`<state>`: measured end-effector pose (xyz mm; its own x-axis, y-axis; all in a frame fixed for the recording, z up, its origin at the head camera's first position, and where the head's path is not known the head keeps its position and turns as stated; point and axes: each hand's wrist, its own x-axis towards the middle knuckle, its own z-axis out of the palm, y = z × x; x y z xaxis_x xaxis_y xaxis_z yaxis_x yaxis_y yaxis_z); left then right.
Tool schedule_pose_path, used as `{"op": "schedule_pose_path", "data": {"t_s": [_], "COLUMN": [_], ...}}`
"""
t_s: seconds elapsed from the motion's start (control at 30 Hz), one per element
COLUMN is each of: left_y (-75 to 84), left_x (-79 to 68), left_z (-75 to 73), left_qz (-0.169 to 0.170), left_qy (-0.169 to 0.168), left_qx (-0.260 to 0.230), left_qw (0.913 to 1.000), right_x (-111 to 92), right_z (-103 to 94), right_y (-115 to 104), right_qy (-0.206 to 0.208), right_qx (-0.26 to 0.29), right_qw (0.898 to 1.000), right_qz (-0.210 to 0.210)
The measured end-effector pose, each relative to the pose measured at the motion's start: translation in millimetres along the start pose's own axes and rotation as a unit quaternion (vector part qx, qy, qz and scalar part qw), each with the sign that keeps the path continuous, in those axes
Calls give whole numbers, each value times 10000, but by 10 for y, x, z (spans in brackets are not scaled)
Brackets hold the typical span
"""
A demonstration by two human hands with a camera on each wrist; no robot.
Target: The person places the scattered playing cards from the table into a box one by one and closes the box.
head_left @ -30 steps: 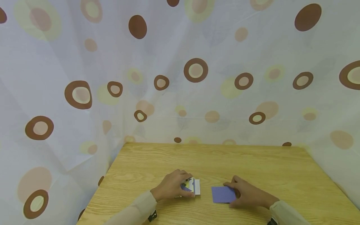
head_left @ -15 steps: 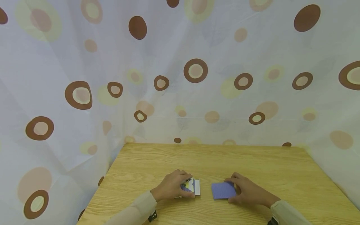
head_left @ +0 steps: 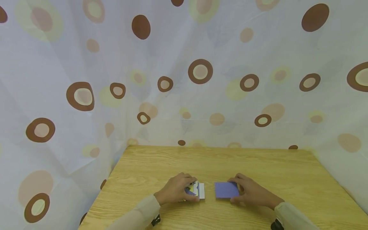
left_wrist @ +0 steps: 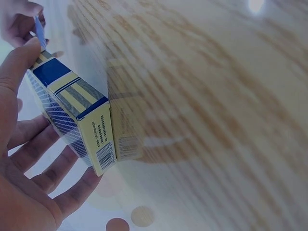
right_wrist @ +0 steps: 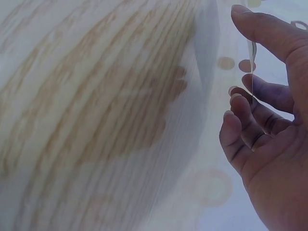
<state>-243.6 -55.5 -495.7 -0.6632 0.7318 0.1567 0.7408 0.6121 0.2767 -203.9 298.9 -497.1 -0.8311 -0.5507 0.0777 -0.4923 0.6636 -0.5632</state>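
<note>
My left hand [head_left: 176, 191] grips a small card box [left_wrist: 77, 96] between thumb and fingers, low over or on the wooden table; I cannot tell which. Its white flap [head_left: 202, 191] sticks out on the right, towards the other hand. Blue stripes and a barcode show on the box's sides in the left wrist view. To the right of the box, my right hand [head_left: 251, 192] pinches a blue-backed playing card [head_left: 226, 190] by its right end. The card looks thin and edge-on in the right wrist view; whether it is one card or several is unclear. A short gap separates card and flap.
The wooden table [head_left: 218, 161] reaches back to a hanging white sheet [head_left: 224, 102] with brown and yellow spots. The sheet also closes off both sides. In the wrist views the tabletop reflects the hands and the box.
My right hand has moved the card a little away from me and slightly left. It now sits level with the box's flap. The left hand and box have stayed put.
</note>
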Motion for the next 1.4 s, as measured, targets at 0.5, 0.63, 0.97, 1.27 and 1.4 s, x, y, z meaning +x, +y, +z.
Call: {"op": "schedule_pose_path", "data": {"t_s": [0.5, 0.63, 0.97, 1.27, 1.4], "left_y": [-31, -43, -36, -35, -37], "left_x": [18, 22, 14, 19, 18], "left_z": [25, 40, 35, 24, 24], "left_qz": [-10, -9, 43, 40, 30], "left_qy": [-41, -58, 45, 43, 35], "left_qx": [43, 35, 41, 49, 28], "left_qw": [10000, 10000, 10000, 10000, 10000], "right_x": [146, 189, 290, 369, 388], "right_z": [10, 5, 46, 82, 79], "right_y": [-69, -121, -201, -277, -302], "right_qy": [202, 272, 232, 176, 157], "right_qx": [-207, -207, -173, -93, -119], "right_qw": [9995, 9994, 9996, 9996, 9996], "right_qz": [129, -23, -53, -188, -201]}}
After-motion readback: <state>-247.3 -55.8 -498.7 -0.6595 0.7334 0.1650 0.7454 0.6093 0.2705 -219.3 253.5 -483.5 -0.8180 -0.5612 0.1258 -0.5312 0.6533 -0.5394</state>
